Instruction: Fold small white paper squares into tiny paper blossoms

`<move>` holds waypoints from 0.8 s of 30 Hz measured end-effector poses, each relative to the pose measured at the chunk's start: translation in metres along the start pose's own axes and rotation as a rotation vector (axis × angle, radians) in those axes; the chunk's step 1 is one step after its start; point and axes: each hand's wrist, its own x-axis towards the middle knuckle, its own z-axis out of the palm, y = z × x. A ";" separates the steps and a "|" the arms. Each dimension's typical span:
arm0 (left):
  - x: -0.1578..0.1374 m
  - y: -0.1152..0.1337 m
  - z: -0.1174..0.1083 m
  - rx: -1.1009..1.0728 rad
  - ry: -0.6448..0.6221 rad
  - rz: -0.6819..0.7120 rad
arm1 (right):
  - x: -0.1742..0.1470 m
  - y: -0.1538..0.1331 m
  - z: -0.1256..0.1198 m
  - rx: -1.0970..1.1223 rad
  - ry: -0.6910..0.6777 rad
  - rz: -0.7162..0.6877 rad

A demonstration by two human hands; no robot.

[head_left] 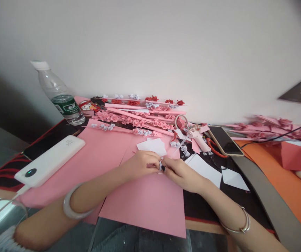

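Observation:
Over a pink paper sheet (145, 206), my left hand (143, 162) and my right hand (183, 173) meet with fingertips pinched. Between them is a small white folded paper flower (160, 165), mostly covered by the fingers. A tiny dark spot shows beside it at the right fingertips; I cannot make out what it is. White paper pieces (152, 146) lie just behind my hands. Past the right fingers lie a loose white paper flower (185, 151) and a pale hot glue gun (199, 140).
Pink stems with paper flowers (134, 121) line the wall. At left stand a water bottle (66, 105) and a white power bank (52, 161) with a cable. A phone (225, 140), white cards (205, 169) and orange paper (284, 182) lie at right.

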 end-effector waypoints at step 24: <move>-0.002 0.008 0.000 0.066 -0.008 -0.037 | 0.000 0.003 0.006 0.046 0.101 0.053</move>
